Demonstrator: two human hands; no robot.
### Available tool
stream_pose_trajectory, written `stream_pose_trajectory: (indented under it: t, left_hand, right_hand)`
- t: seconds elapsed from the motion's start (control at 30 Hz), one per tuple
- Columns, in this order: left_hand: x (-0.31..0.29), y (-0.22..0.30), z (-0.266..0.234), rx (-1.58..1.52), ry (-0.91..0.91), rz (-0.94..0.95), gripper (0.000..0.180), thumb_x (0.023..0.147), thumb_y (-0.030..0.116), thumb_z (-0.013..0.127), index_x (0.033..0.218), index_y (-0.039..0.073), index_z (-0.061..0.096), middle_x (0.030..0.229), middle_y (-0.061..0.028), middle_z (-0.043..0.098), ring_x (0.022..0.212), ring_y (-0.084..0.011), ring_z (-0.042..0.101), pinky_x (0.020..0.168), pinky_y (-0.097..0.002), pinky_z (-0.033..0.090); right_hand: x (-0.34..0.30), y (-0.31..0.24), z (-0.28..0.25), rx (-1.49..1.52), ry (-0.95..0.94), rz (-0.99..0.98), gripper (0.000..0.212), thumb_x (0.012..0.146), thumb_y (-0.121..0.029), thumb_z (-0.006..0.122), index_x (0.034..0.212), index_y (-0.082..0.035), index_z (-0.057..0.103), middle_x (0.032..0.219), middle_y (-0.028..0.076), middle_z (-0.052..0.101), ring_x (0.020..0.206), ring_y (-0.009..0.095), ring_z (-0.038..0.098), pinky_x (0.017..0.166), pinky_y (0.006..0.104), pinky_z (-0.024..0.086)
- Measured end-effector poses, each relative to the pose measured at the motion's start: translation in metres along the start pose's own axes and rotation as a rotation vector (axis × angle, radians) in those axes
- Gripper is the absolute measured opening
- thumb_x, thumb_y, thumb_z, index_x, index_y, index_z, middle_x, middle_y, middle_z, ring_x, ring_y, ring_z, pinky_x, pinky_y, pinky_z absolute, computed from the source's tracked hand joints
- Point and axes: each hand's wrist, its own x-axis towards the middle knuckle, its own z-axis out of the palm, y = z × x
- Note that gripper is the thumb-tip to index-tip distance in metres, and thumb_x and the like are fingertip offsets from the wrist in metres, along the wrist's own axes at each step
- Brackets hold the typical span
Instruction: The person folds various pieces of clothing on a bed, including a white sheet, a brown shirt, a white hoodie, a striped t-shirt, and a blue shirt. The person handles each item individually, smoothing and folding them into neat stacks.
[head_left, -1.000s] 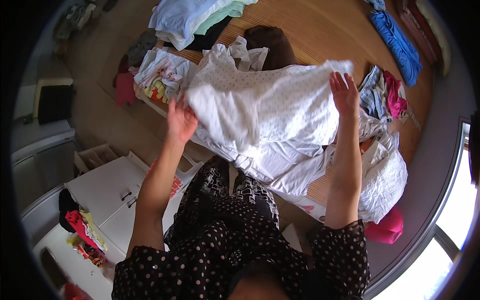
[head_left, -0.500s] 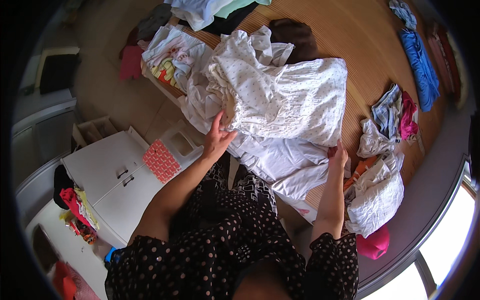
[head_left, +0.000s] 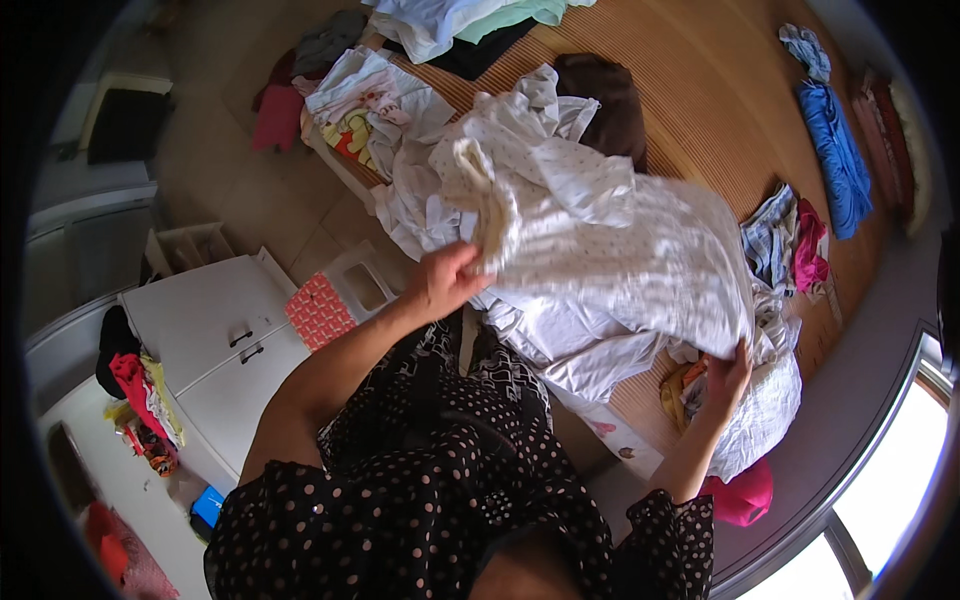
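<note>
A white garment with small dots [head_left: 600, 255] stretches between my two hands, lifted partly off the bed and slightly blurred by motion. My left hand [head_left: 447, 280] pinches its gathered edge on the left. On the right, my right hand [head_left: 730, 375] grips its near corner, lower and closer to me. Beneath it lies a plain white shirt [head_left: 560, 330], spread near the edge of the bed. A crumpled white cloth [head_left: 765, 420] sits just beyond my right hand. Behind the garment is a dark brown folded piece [head_left: 610, 105].
The bed has a ribbed brown mat [head_left: 700, 110]. Light folded clothes [head_left: 375, 95] lie at its far left corner. Rolled blue clothing [head_left: 838, 160] and a pink garment [head_left: 810, 250] lie to the right. A white cabinet [head_left: 200, 320] and a plastic stool with a red patterned cover [head_left: 318, 310] stand at left.
My right hand has moved right and toward me, pulling the dotted garment out over the crumpled cloth. My left hand has shifted slightly right and closed on the gathered edge.
</note>
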Motion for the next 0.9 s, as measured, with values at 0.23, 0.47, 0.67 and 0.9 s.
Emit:
stream_pose_trajectory:
  t: [0.23, 0.47, 0.67, 0.9]
  left_hand:
    - [-0.085, -0.052, 0.037, 0.31, -0.499, -0.04, 0.033, 0.072, 0.02, 0.063, 0.098, 0.004, 0.053, 0.083, -0.0099, 0.052, 0.065, -0.0204, 0.057, 0.057, -0.0315, 0.045]
    - [-0.062, -0.078, 0.016, 0.094, -0.08, -0.166, 0.02, 0.078, 0.011, 0.056, 0.096, 0.003, 0.056, 0.07, -0.0069, 0.056, 0.055, -0.0144, 0.053, 0.052, -0.0268, 0.043]
    - [0.006, -0.051, 0.029, 0.124, 0.123, -0.106, 0.023, 0.077, 0.016, 0.06, 0.094, 0.002, 0.055, 0.077, -0.0082, 0.057, 0.056, -0.0157, 0.054, 0.054, -0.0279, 0.044]
    - [0.025, -0.053, 0.047, 0.132, 0.017, -0.114, 0.027, 0.074, 0.011, 0.059, 0.099, 0.003, 0.055, 0.083, -0.0113, 0.059, 0.063, -0.0205, 0.057, 0.057, -0.0309, 0.046]
  right_hand:
    - [-0.107, 0.084, -0.158, -0.306, 0.525, 0.353, 0.03, 0.073, -0.001, 0.056, 0.103, 0.002, 0.05, 0.088, 0.009, 0.057, 0.076, 0.022, 0.057, 0.065, 0.035, 0.05]
    - [-0.1, 0.166, -0.142, -0.813, 0.44, -0.256, 0.026, 0.074, -0.006, 0.059, 0.099, 0.001, 0.053, 0.084, 0.006, 0.057, 0.072, 0.012, 0.053, 0.062, 0.0226, 0.044]
    - [-0.099, 0.177, 0.028, -0.591, -0.042, 0.067, 0.024, 0.079, -0.007, 0.056, 0.101, 0.002, 0.052, 0.081, 0.007, 0.058, 0.068, 0.012, 0.057, 0.058, 0.0218, 0.044]
    - [-0.105, 0.201, 0.148, -0.412, -0.219, 0.142, 0.023, 0.08, -0.011, 0.057, 0.098, 0.003, 0.052, 0.082, 0.008, 0.058, 0.071, 0.013, 0.058, 0.059, 0.0232, 0.045]
